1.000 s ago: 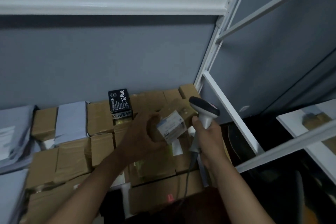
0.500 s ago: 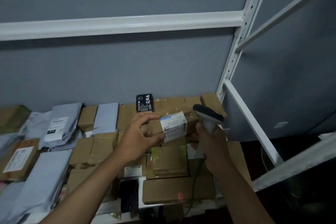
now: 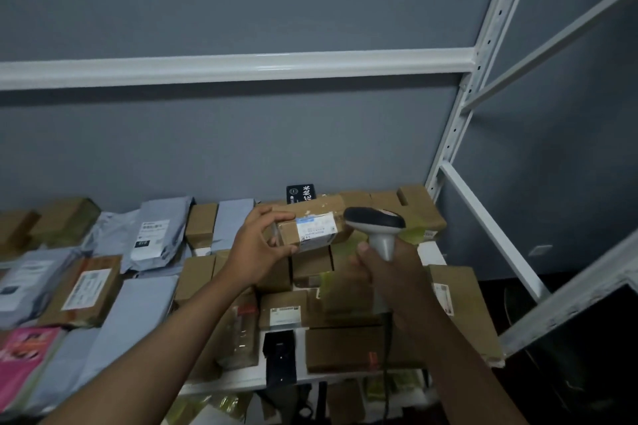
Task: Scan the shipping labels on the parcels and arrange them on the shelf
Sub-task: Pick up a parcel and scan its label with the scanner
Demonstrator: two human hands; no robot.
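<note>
My left hand (image 3: 257, 248) grips a small brown cardboard parcel (image 3: 310, 221) above the shelf, its white shipping label (image 3: 317, 230) turned toward me. My right hand (image 3: 386, 269) holds the grey handle of a barcode scanner (image 3: 376, 224), whose dark head sits just right of the label and points at it. The scanner's cable hangs down past my right forearm. Below both hands the white shelf (image 3: 248, 378) is packed with brown boxes and grey mailer bags.
A black box (image 3: 301, 192) with white lettering stands at the back against the grey wall. Grey mailers (image 3: 155, 235) and a pink packet (image 3: 24, 355) lie to the left. A white shelf beam (image 3: 241, 66) runs overhead, and a white upright (image 3: 459, 121) stands at the right.
The view has tilted up and shifted left, showing more parcels on the left. My left hand has raised the parcel slightly and turned its label flatter toward the scanner head.
</note>
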